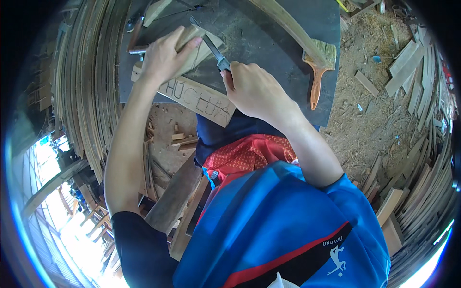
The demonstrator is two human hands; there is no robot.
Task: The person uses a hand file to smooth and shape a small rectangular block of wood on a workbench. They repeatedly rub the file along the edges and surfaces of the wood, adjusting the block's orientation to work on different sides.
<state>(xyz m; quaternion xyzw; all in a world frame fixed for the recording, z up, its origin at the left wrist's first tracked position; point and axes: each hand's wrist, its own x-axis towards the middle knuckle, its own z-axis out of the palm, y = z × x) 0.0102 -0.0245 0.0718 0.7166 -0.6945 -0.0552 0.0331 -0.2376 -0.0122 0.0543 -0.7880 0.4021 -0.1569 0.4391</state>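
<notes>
My left hand [163, 54] grips a pale wooden block [207, 47] on the dark tabletop, thumb along its top edge. In my right hand [257, 89] is a knife [211, 47] with a long narrow blade and a grey-green handle. Its blade lies across the block, the tip pointing away from me past my left fingers; I cannot tell how firmly it touches. Below both hands, a wooden board [211, 106] with marked letters sits at the table's near edge.
A dark table [254, 33] bears a long curved wooden strip [287, 23] and a paintbrush [315, 86] at its right. A metal-and-wood tool [137, 49] lies left of my left hand. Stacked wooden strips [89, 72] stand at left; wood scraps [408, 62] litter the right floor.
</notes>
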